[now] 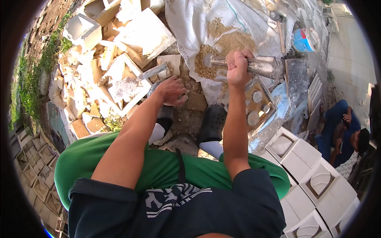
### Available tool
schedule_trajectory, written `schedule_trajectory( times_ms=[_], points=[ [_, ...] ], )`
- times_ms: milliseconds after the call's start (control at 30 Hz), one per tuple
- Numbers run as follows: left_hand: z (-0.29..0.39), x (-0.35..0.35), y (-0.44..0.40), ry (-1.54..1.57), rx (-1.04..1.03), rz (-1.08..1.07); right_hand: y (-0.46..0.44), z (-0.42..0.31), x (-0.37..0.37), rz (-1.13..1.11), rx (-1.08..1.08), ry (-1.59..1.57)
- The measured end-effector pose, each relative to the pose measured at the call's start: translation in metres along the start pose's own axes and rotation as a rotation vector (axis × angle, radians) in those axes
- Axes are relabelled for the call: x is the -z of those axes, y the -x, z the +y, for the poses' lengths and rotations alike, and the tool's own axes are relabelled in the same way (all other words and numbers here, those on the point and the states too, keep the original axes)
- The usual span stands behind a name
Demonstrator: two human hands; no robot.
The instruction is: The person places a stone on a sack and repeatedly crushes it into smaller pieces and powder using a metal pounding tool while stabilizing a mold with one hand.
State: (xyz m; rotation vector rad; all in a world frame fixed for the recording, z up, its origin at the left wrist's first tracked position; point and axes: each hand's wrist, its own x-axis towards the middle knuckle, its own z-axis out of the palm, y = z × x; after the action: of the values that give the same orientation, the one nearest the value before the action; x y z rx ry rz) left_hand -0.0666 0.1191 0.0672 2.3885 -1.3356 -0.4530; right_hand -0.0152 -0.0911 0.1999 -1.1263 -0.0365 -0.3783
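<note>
My right hand (239, 68) is closed round a grey, dusty cylindrical tool (264, 66), held above a white sheet (186, 23) that bears sandy powder (234, 41). To the left, my left hand (171, 91) hangs palm down over my left shoe, its fingers partly curled; whether anything is under them is hidden. Just beyond its fingertips, a trowel with a grey handle (152, 72) and a dusty blade (124, 88) lies on broken pale blocks (139, 37). A wooden mould (258, 95) with round pieces in it rests beside my right forearm.
A blue and white bucket (306, 39) lies at the upper right, near a flat grey board (297, 77). Patterned white blocks (301, 158) stand in rows at the lower right. Another person (341, 133) in dark blue crouches at the far right.
</note>
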Motion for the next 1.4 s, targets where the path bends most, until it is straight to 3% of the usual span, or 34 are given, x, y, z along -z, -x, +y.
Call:
schedule_trajectory(
  times_ms=[100, 167, 300, 367, 467, 633, 700, 900, 1000, 1133, 1233, 1400],
  points=[
    [0.003, 0.005, -0.001, -0.013, 0.007, 0.0, -0.001, 0.053, 0.015, 0.084, -0.006, 0.105],
    [0.005, 0.005, 0.0, -0.02, 0.006, -0.019, -0.014, 0.041, 0.016, 0.041, -0.121, 0.08],
    [0.004, -0.003, 0.005, 0.012, 0.005, 0.005, -0.018, -0.011, -0.003, -0.024, -0.123, 0.024],
    [0.003, 0.004, 0.0, 0.001, 0.027, -0.036, -0.021, -0.036, -0.016, -0.066, -0.021, -0.003],
    [0.001, 0.0, 0.0, 0.004, 0.014, -0.007, -0.018, -0.039, -0.021, -0.072, -0.039, 0.019],
    [0.002, -0.001, 0.0, 0.005, -0.005, 0.013, -0.02, 0.062, 0.01, -0.031, -0.022, 0.098],
    [0.006, -0.003, 0.007, 0.038, -0.003, 0.014, -0.033, 0.047, 0.006, -0.104, -0.147, 0.151],
    [0.001, 0.002, 0.0, -0.005, 0.002, -0.003, -0.043, -0.031, -0.033, -0.121, -0.042, 0.081],
    [0.001, 0.003, 0.001, 0.011, 0.005, 0.018, -0.038, -0.031, -0.036, -0.09, -0.031, 0.062],
    [0.001, -0.002, 0.002, 0.002, 0.005, -0.02, -0.017, 0.059, -0.002, -0.076, -0.007, 0.137],
    [0.002, 0.0, 0.004, -0.001, 0.012, -0.033, -0.024, 0.046, -0.005, -0.121, -0.166, 0.128],
    [0.004, 0.003, 0.002, -0.036, 0.041, -0.089, -0.034, -0.025, -0.026, -0.197, -0.079, 0.066]
  ],
)
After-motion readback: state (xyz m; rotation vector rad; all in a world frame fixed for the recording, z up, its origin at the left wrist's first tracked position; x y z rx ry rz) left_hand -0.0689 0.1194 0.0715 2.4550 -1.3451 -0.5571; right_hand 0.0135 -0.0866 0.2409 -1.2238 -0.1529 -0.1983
